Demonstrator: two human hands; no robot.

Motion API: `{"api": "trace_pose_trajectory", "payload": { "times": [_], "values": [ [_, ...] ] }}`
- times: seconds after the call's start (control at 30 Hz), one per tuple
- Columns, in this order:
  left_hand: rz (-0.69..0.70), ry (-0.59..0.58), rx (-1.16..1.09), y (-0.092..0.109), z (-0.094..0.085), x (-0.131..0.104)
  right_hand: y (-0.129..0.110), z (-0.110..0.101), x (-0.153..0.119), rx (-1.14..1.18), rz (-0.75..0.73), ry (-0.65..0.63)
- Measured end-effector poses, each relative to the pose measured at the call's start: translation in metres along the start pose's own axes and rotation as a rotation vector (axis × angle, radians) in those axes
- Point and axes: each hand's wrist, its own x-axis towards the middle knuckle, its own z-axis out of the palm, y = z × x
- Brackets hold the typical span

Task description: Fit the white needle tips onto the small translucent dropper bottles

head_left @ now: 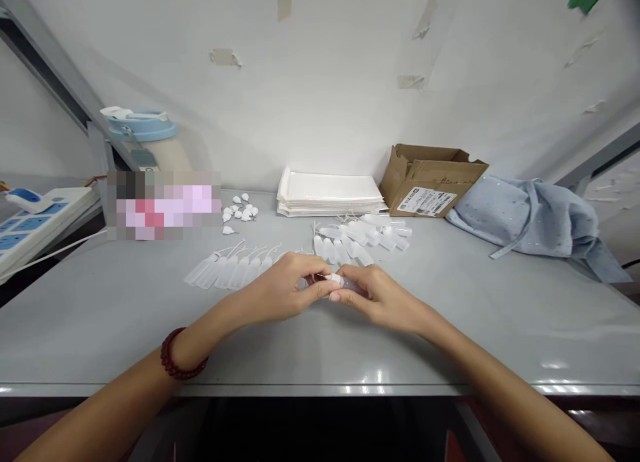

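Over the middle of the grey table, my two hands meet fingertip to fingertip. The thumb and fingers of my left hand (293, 285) pinch a small white cap (334, 279). My right hand (380, 297) is closed around a small translucent plastic bottle (354, 286), lying sideways against the cap. Fingers hide most of both pieces, so I cannot tell how firmly they are joined. Behind my left hand lies a row of translucent bottles (240, 270) with thin stems at their ends. A looser heap of similar bottles (357, 232) lies beyond my right hand.
Several loose white caps (243, 212) lie at the back left. A stack of white envelopes (330, 192) and an open cardboard box (430, 182) stand by the wall. Light blue cloth (535, 212) is at right; a bottle with a blue lid (145, 125) and power strip (45, 215) are left.
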Motion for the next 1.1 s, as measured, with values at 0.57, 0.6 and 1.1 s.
{"api": "trace_pose_trajectory", "payload": {
  "times": [0.57, 0.6, 1.1],
  "values": [
    [0.094, 0.083, 0.061, -0.003, 0.002, -0.001, -0.004, -0.002, 0.002, 0.119, 0.066, -0.038],
    [0.151, 0.113, 0.101, -0.003, 0.003, -0.001, -0.002, -0.004, 0.003, 0.218, 0.095, -0.071],
    [-0.185, 0.103, -0.156, -0.001, -0.017, 0.0, 0.009, 0.011, 0.007, -0.123, -0.217, 0.468]
  ]
}}
